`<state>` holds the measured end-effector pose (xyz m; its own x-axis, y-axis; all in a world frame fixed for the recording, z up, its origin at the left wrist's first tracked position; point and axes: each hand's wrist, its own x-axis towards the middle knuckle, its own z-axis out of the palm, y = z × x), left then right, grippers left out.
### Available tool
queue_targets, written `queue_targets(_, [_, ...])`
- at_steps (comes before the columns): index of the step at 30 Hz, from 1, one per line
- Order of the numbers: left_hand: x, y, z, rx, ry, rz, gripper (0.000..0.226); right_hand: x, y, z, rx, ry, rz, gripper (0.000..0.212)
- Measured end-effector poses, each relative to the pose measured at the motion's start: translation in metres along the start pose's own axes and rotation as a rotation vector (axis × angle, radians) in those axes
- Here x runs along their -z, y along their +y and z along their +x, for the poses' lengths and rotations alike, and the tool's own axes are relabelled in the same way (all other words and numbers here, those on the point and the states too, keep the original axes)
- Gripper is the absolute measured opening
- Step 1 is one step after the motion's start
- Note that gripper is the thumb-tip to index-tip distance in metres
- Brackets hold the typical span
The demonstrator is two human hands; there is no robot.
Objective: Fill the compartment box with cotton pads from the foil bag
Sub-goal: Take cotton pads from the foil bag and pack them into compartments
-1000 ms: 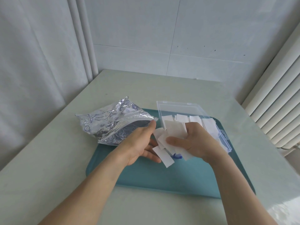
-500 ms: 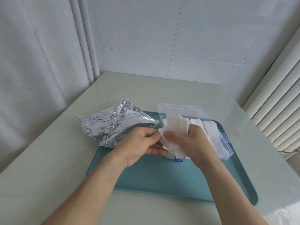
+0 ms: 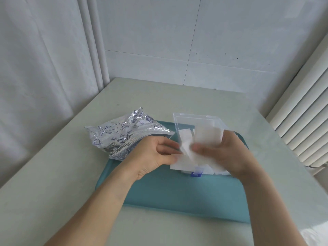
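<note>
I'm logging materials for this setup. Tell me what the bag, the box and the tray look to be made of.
Foil bag: crinkled metallised film, mirror-shiny with sharp creases and blue printed drawings.
Compartment box: clear hard plastic, glossy; the tray shows through its raised lid, and a blue latch sits at the front.
Tray: probably moulded plastic, teal, smooth semi-matte with rounded corners; not certain.

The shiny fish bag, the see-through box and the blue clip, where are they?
foil bag (image 3: 122, 134), head view, on its crinkled printed side.
compartment box (image 3: 193, 118), head view, on its raised clear lid.
blue clip (image 3: 196, 174), head view, on the box's front latch.
</note>
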<state>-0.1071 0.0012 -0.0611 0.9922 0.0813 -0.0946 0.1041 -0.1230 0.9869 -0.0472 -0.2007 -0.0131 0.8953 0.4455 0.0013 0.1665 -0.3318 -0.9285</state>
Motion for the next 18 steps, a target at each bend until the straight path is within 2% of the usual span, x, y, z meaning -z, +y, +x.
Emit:
queue_targets(2, [0.003,0.002,-0.001,0.019,-0.058,0.039,0.027,0.003,0.001,-0.001,-0.017,-0.184,-0.111,0.014])
queue_targets(4, [0.003,0.004,-0.003,0.021,-0.102,0.055,0.027,-0.003,0.004,0.001,0.005,-0.224,-0.202,0.021])
queue_targets(7, [0.001,0.003,-0.003,-0.011,-0.108,0.031,0.022,-0.016,0.009,0.006,0.102,-0.165,-0.356,0.019])
queue_targets(9, [0.002,0.002,0.000,-0.033,-0.063,-0.071,0.019,-0.023,0.010,0.007,0.153,-0.046,-0.363,0.017])
queue_targets(12, [0.003,0.007,0.002,-0.027,-0.020,-0.321,0.016,-0.027,0.010,0.007,0.132,0.045,-0.290,0.023])
queue_targets(16, [0.004,0.010,0.003,-0.051,-0.056,-0.515,0.034,-0.026,0.008,0.007,0.092,0.058,-0.205,0.020])
queue_targets(18, [-0.001,0.009,0.003,-0.056,-0.058,-0.561,0.040,-0.028,0.007,0.007,0.086,0.107,-0.082,0.022])
